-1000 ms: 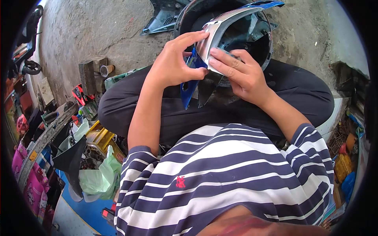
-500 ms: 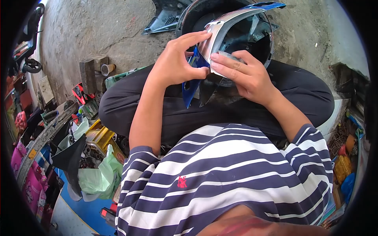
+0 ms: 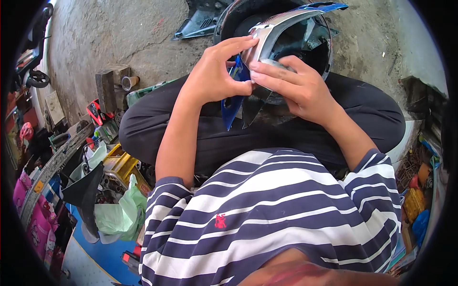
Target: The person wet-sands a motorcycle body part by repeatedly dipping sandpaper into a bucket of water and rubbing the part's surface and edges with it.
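A curved plastic motorcycle fairing panel [image 3: 281, 20], blue at its ends and worn to silver and white along the middle, is over my lap. My left hand [image 3: 213, 71] is closed round its near left side, fingertips on the face and thumb toward the lower edge. Across its near edge lies my right hand [image 3: 300, 86], fingers together and pressing a pale grey piece of sandpaper [image 3: 274, 64] that is mostly hidden under them. Beneath the panel stands a dark round basin [image 3: 329, 52]. The panel's pointed blue end [image 3: 231, 112] hangs down over my dark trousers.
Another dark fairing piece [image 3: 198, 24] lies on the concrete floor behind the basin. At left are wooden blocks [image 3: 106, 90], a small cup [image 3: 129, 83], a yellow plastic crate [image 3: 121, 164] and a pale green bag [image 3: 124, 214]. More clutter [image 3: 415, 205] is piled at right.
My right hand has slid a little to the left across the panel's near edge, taking the sandpaper with it. My left hand keeps its grip in nearly the same place.
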A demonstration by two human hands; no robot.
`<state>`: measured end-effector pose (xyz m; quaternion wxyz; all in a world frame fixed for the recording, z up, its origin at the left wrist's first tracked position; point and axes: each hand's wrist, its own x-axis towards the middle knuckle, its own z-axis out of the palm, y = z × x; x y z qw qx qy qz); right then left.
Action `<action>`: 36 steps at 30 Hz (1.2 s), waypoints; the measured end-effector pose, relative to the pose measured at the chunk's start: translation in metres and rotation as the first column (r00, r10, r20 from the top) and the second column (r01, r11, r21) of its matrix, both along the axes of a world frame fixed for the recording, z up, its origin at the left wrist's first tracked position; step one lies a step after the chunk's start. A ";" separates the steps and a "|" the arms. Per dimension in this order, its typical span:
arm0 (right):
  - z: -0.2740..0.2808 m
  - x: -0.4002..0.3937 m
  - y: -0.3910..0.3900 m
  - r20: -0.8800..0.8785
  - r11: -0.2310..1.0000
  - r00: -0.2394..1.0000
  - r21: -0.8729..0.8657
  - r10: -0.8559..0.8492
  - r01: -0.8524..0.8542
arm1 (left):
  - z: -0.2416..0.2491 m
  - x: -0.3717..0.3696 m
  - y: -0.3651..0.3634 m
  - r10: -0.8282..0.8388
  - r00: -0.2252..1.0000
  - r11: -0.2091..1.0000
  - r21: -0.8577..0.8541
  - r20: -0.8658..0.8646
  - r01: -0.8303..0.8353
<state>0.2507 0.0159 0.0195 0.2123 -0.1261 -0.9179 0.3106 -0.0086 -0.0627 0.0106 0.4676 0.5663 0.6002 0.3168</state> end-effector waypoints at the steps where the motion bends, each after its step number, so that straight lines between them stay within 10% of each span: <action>1: 0.000 0.002 0.002 -0.002 1.000 1.000 0.025 0.006 -0.006 | -0.001 0.000 0.000 -0.001 1.000 1.000 0.012 -0.011 0.001; 36: 0.017 0.007 0.008 0.144 0.997 0.988 0.036 0.060 -0.066 | 0.000 -0.001 0.000 -0.018 1.000 1.000 -0.018 -0.009 0.018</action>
